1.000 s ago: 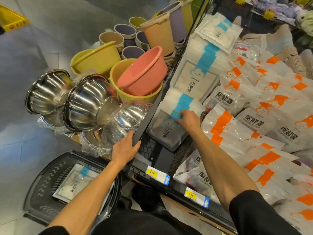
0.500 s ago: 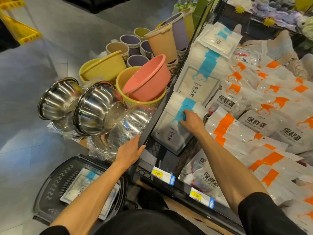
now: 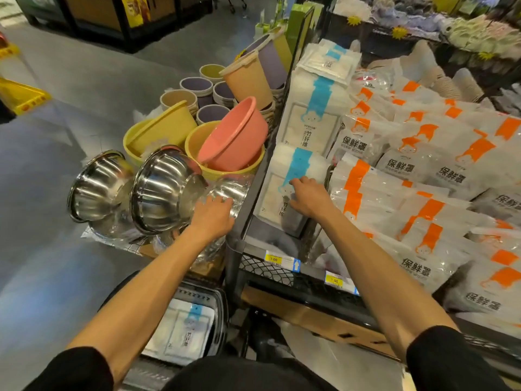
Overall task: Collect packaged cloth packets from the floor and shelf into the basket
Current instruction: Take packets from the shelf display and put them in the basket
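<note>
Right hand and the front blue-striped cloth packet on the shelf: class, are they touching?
Touching. The head view shows the right hand lying on the blue-striped cloth packet, covering the lower end of its blue stripe.

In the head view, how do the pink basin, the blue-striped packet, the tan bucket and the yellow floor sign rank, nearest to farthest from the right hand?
1. Packet, on the shelf, gripped by the right hand.
2. Pink basin, left of the shelf.
3. Tan bucket, farther back, left.
4. Yellow floor sign, far left across the aisle.

Orange packets (image 3: 400,167) read 保鲜罩, blue cloth packets (image 3: 306,131) 竹纤维 — shelf tags (image 3: 273,259) 3.00 and 1.90.
</note>
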`<state>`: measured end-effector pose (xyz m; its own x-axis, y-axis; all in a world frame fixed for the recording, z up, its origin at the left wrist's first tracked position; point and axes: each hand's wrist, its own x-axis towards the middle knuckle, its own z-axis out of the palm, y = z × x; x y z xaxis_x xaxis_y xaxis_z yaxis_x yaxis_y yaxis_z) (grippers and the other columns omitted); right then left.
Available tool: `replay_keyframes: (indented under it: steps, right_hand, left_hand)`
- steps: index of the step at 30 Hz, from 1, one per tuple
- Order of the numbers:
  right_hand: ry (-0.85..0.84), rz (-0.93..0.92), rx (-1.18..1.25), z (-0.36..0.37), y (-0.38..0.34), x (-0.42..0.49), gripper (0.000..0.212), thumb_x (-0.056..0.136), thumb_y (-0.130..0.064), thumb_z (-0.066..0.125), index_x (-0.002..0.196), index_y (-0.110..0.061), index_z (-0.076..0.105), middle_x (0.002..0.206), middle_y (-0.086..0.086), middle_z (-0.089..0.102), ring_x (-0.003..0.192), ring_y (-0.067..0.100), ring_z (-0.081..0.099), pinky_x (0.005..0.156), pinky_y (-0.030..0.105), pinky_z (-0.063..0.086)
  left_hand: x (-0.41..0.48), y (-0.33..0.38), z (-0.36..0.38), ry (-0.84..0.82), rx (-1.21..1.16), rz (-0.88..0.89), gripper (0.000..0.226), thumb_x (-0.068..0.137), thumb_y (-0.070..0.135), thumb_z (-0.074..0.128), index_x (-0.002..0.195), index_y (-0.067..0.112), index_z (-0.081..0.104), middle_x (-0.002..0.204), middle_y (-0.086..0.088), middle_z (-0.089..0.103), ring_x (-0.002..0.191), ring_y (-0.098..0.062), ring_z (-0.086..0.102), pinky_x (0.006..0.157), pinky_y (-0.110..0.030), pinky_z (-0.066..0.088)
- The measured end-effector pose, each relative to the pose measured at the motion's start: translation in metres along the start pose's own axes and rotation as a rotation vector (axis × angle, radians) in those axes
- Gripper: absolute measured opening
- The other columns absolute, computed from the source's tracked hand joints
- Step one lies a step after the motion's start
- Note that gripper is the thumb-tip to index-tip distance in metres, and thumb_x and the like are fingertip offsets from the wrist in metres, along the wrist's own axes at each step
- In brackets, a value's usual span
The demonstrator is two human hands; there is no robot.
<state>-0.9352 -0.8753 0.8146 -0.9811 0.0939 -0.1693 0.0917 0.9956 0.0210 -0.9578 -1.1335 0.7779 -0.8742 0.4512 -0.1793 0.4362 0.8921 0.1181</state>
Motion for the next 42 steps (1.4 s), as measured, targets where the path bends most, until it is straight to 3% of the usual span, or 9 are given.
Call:
replay_keyframes:
  steps: [6, 11, 21, 27, 42]
  right_hand:
    - [0.012, 0.002, -0.001, -0.009, -0.026, -0.043, 0.056, 0.092, -0.037, 0.06, 0.14, -0.012, 0.045, 0.135, 0.016, 0.049, 0.124, 0.037, 0.047, 0.1, 0.048, 0.044]
    - [0.016, 0.009, 0.028, -0.006, -0.041, -0.084, 0.061, 0.091, -0.042, 0.062, 0.142, -0.014, 0.044, 0.141, 0.014, 0.046, 0.129, 0.035, 0.043, 0.101, 0.048, 0.043]
    - [0.006, 0.054, 0.051, -0.01, -0.082, -0.162, 0.062, 0.093, -0.043, 0.061, 0.144, -0.014, 0.042, 0.143, 0.013, 0.044, 0.129, 0.035, 0.044, 0.103, 0.049, 0.042]
    - [-0.009, 0.015, 0.076, 0.001, -0.132, -0.204, 0.062, 0.094, -0.043, 0.06, 0.143, -0.011, 0.041, 0.142, 0.015, 0.044, 0.13, 0.036, 0.043, 0.102, 0.049, 0.042]
    - [-0.091, -0.037, 0.149, 0.013, -0.248, -0.229, 0.062, 0.094, -0.044, 0.06, 0.144, -0.012, 0.043, 0.145, 0.017, 0.043, 0.132, 0.037, 0.041, 0.102, 0.049, 0.043]
  left_hand:
    - [-0.026, 0.003, -0.026, 0.005, 0.084, 0.02, 0.049, 0.097, 0.039, 0.051, 0.139, 0.013, 0.047, 0.143, -0.014, 0.048, 0.133, -0.036, 0.042, 0.105, -0.053, 0.039]
    - [-0.042, -0.003, -0.042, 0.025, 0.096, 0.068, 0.063, 0.099, 0.042, 0.053, 0.153, 0.018, 0.032, 0.153, -0.016, 0.036, 0.139, -0.038, 0.036, 0.108, -0.056, 0.035]
    - [-0.125, -0.02, -0.041, 0.163, 0.125, 0.085, 0.052, 0.097, 0.04, 0.05, 0.143, 0.016, 0.044, 0.14, -0.014, 0.052, 0.13, -0.036, 0.046, 0.103, -0.052, 0.041]
    - [-0.191, -0.044, -0.038, 0.075, 0.155, 0.047, 0.054, 0.097, 0.04, 0.052, 0.145, 0.017, 0.04, 0.148, -0.016, 0.041, 0.135, -0.039, 0.04, 0.105, -0.057, 0.038]
    - [-0.269, -0.137, -0.027, 0.028, 0.095, -0.03, 0.054, 0.099, 0.045, 0.048, 0.145, 0.02, 0.04, 0.142, -0.013, 0.048, 0.131, -0.037, 0.045, 0.104, -0.053, 0.039]
